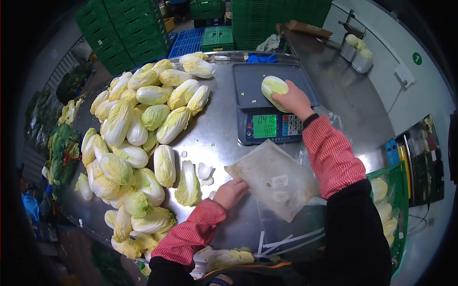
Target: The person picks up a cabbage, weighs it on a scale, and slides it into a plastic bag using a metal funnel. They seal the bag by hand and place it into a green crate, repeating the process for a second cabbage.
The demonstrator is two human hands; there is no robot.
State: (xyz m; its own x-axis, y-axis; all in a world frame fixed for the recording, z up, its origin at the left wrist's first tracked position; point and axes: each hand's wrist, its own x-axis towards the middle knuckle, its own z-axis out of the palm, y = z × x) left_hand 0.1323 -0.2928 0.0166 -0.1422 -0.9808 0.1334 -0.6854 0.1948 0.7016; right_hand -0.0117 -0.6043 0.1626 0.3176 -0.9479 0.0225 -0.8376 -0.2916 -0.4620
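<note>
My right hand [292, 100] grips a napa cabbage [274, 86] over the dark pan [248, 86] of a digital scale. The scale's display [265, 126] is lit green and reads about 0.416 on its top line. My left hand [230, 193] lies low over the steel table, fingers stretched at the left edge of a translucent, dirt-stained plastic sheet or bag [272, 178]; its fingertips are partly hidden. Left of that hand lie a loose cabbage leaf [188, 185] and white trimmed pieces [205, 171]. A whole napa cabbage [164, 166] rests beside the leaf.
A large heap of napa cabbages [136, 128] covers the table's left side. White strips [286, 244] lie near the front edge. A green crate [403, 209] with wrapped cabbages stands at right. Stacked green crates [129, 31] and a blue pallet [187, 43] are behind the table.
</note>
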